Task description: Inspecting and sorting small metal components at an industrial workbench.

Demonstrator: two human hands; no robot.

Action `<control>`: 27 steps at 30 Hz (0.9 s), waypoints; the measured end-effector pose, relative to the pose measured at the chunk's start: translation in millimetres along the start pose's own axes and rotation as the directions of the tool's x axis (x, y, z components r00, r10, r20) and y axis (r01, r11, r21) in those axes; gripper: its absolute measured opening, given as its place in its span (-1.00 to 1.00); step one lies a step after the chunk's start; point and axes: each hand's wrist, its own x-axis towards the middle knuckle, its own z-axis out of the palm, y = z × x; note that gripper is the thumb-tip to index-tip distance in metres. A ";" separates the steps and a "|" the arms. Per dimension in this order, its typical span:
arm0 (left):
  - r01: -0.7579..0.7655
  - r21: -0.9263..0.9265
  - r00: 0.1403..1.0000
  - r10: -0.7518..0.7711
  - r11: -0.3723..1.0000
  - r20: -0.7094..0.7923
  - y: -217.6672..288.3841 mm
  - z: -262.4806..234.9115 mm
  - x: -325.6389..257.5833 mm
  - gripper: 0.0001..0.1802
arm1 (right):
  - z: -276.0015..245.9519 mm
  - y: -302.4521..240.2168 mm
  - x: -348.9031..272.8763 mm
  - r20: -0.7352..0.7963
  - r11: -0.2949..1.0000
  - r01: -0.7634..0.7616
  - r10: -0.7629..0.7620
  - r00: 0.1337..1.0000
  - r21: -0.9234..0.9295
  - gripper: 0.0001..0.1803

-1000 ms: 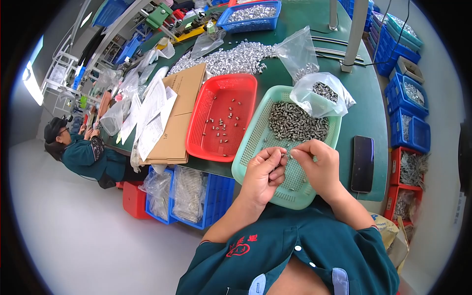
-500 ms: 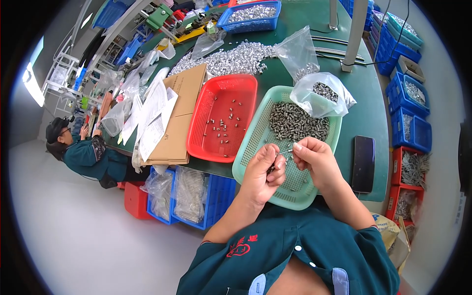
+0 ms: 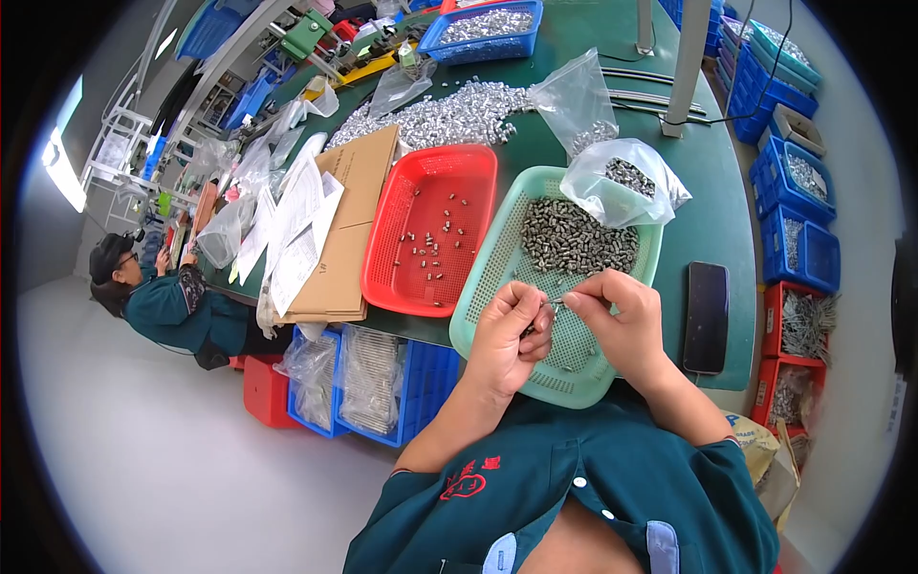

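the right hand (image 3: 623,320) is now closer to the left hand (image 3: 510,333) than half a second ago, narrowing the gap between their fingertips. the left hand is curled, thumb against fingers, with something small and dark (image 3: 528,330) inside; the right pinches a thin, silvery metal piece (image 3: 557,300) between the two. both thus seem to work on one part, above a light-green perforated plastic tray (image 3: 564,391). dark grey metal cylinders (image 3: 574,239) lie heaped just beyond the hands.
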 end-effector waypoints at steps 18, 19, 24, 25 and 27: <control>0.072 0.017 0.997 -0.072 0.997 -0.025 2.6 3.2 1.0 -0.88 | 1.6 11.5 -0.6 0.335 0.641 -0.557 0.446 0.830 0.528 -0.82; 0.099 -0.012 0.995 -0.099 0.995 -0.009 2.1 2.0 1.6 -0.87 | 2.8 12.1 -1.5 0.334 0.641 -0.557 0.446 0.830 0.528 -0.82; 0.096 -0.026 0.995 -0.096 0.995 0.010 4.2 1.2 -1.5 -0.84 | 5.4 18.9 0.0 0.369 0.553 -0.600 0.478 0.797 0.578 -0.80; 0.089 -0.038 0.996 -0.089 0.995 0.011 4.2 2.9 -2.1 -0.82 | 5.2 21.6 0.3 0.369 0.554 -0.599 0.477 0.797 0.578 -0.80; 0.071 -0.031 0.997 -0.071 0.997 -0.004 3.2 3.4 -2.7 -0.80 | 5.0 26.4 1.2 0.460 0.387 -0.688 0.533 0.710 0.613 -0.78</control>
